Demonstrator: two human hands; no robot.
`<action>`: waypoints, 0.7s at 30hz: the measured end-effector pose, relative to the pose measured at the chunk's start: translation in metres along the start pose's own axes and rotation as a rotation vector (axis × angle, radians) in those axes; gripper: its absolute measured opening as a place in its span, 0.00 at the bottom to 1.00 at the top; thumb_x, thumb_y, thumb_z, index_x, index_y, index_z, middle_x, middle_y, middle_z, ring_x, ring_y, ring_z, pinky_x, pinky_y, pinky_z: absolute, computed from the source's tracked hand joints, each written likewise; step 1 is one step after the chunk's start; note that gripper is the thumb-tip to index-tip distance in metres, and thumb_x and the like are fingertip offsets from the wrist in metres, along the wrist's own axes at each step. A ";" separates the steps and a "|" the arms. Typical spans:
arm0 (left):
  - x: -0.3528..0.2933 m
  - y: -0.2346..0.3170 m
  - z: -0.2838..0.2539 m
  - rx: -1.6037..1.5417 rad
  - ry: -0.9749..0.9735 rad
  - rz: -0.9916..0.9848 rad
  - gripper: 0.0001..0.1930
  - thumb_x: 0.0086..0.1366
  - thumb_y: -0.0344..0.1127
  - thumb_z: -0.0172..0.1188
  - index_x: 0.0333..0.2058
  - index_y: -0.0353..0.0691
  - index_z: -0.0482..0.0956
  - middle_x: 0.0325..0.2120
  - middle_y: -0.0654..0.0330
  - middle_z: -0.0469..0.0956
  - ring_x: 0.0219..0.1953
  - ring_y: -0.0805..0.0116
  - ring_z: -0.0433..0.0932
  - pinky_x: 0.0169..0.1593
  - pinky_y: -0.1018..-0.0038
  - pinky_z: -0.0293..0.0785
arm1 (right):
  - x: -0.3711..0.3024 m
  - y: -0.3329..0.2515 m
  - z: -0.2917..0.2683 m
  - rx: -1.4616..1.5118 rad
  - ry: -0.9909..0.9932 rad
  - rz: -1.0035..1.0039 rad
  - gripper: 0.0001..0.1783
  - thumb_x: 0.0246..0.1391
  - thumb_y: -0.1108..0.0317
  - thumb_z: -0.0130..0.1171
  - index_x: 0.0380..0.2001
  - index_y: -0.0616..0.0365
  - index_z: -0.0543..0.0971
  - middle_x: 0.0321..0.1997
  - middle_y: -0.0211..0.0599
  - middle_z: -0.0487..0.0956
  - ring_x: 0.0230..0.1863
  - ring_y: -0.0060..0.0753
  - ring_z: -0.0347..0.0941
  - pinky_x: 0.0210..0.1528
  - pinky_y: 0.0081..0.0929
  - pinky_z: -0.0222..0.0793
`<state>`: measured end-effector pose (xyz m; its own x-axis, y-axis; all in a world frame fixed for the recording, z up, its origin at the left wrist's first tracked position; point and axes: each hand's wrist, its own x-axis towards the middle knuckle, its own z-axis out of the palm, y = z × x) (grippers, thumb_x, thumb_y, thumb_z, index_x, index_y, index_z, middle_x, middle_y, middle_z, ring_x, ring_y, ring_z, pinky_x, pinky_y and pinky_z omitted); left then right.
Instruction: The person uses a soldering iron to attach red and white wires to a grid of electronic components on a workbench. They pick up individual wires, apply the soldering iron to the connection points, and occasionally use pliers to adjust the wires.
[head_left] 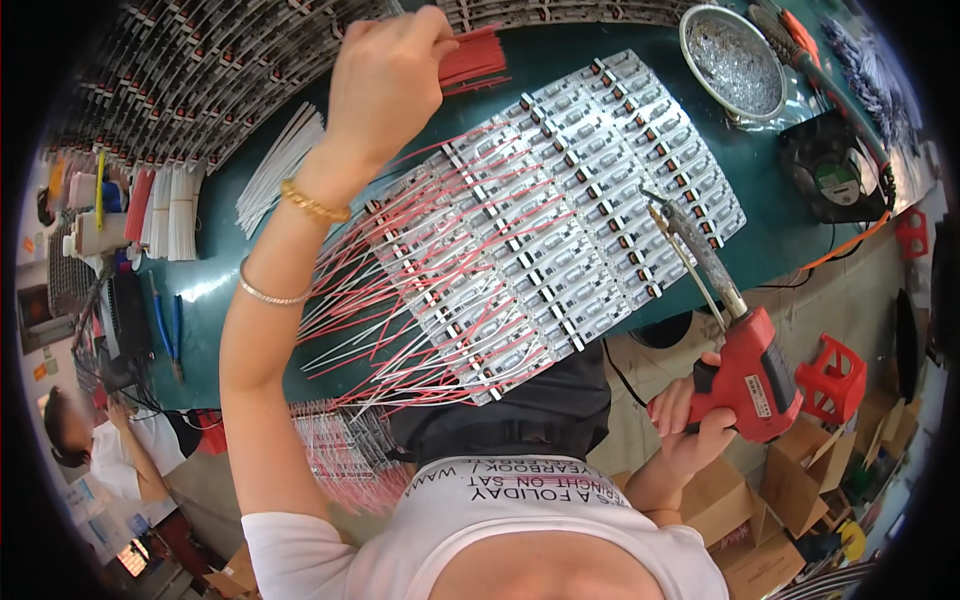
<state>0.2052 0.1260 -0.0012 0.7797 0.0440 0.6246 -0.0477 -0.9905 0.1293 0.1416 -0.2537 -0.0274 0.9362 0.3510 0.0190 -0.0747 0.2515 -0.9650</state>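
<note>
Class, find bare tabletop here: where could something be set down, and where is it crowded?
Bare green tabletop shows between the blue-handled pliers and the left forearm, and between the panel of boards and the black box. It is crowded along the panel's left side, where red and white wires fan out.

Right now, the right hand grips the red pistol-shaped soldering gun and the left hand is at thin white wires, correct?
No: the head view shows the left hand at thin red wires; the right hand does grip the soldering gun.
</note>
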 end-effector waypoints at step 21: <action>-0.068 0.123 -0.025 -0.378 -0.284 -0.231 0.06 0.51 0.27 0.63 0.21 0.41 0.73 0.17 0.66 0.70 0.23 0.70 0.66 0.37 0.72 0.57 | -0.027 0.003 -0.018 -0.159 -0.092 0.132 0.47 0.45 0.31 0.52 0.50 0.67 0.62 0.09 0.23 0.63 0.11 0.20 0.59 0.17 0.20 0.56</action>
<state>0.1304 0.0043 -0.0087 0.9327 0.1664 0.3200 -0.0355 -0.8407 0.5404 0.1223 -0.2788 -0.0354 0.8861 0.4540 -0.0935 -0.1328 0.0554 -0.9896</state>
